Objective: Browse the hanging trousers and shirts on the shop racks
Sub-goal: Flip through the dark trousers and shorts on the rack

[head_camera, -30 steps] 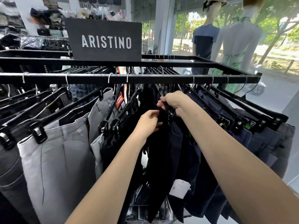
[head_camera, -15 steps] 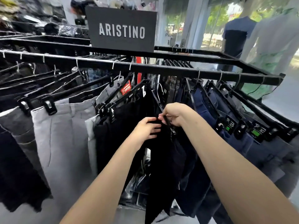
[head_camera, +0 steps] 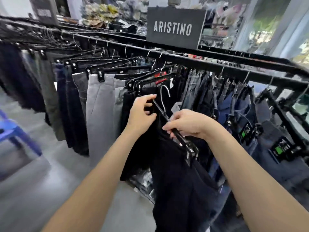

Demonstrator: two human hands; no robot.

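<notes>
A pair of black trousers (head_camera: 177, 178) hangs from a black clip hanger (head_camera: 167, 117) that is off the rail, its metal hook (head_camera: 164, 93) free in the air. My left hand (head_camera: 142, 113) pinches the hanger's far end and my right hand (head_camera: 187, 124) grips its bar nearer to me. The hanger tilts down toward the right. Behind it the black rack rail (head_camera: 209, 64) carries grey trousers (head_camera: 100, 114) on the left and blue jeans (head_camera: 242, 114) on the right.
A dark ARISTINO sign (head_camera: 173, 28) stands on top of the rack. A blue plastic stool (head_camera: 15, 133) sits on the grey floor at left. Dark trousers (head_camera: 21, 77) hang further left. More stock is piled at the back.
The black trousers have come off the rail and now hang in both my hands, lower and nearer to me. The view has swung left, showing more of the rack and the stool.
</notes>
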